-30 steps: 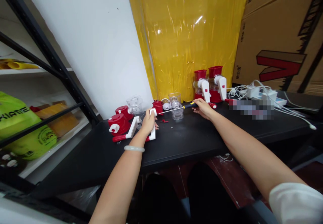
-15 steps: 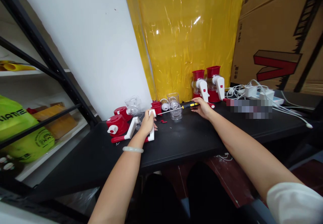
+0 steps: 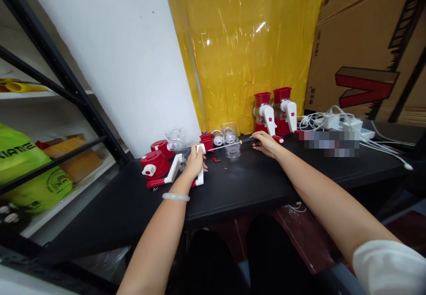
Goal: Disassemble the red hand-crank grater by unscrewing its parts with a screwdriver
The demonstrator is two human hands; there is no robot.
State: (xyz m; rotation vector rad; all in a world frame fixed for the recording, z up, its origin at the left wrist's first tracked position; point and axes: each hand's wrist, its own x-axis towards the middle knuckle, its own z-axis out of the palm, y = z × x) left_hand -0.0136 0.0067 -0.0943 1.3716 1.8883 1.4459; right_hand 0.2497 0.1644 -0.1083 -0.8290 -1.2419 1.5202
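Note:
My left hand point(image 3: 195, 161) is closed around a white crank handle point(image 3: 200, 178) with a red grip, held over the black table. My right hand point(image 3: 265, 144) grips the black and yellow handle of a screwdriver point(image 3: 229, 146). Its long shaft lies level and reaches to the white end of the crank; the tip is hidden there. Behind the shaft stand clear plastic housings point(image 3: 233, 149) and a red part point(image 3: 207, 141). A small red piece point(image 3: 216, 160) lies on the table below the shaft. Another white crank point(image 3: 175, 169) with a red grip rests left of my left hand.
Red grinder bases point(image 3: 155, 165) and a clear hopper point(image 3: 176, 138) stand at the left. Two assembled red-and-white rotary graters point(image 3: 282, 111) stand at the back right, beside tangled white cables point(image 3: 333, 119). A black shelf frame point(image 3: 66, 82) borders the left, a cardboard box point(image 3: 359, 51) the right.
The fingers of my right hand have shifted and turned slightly on the screwdriver handle. My left hand and the crank stay in place.

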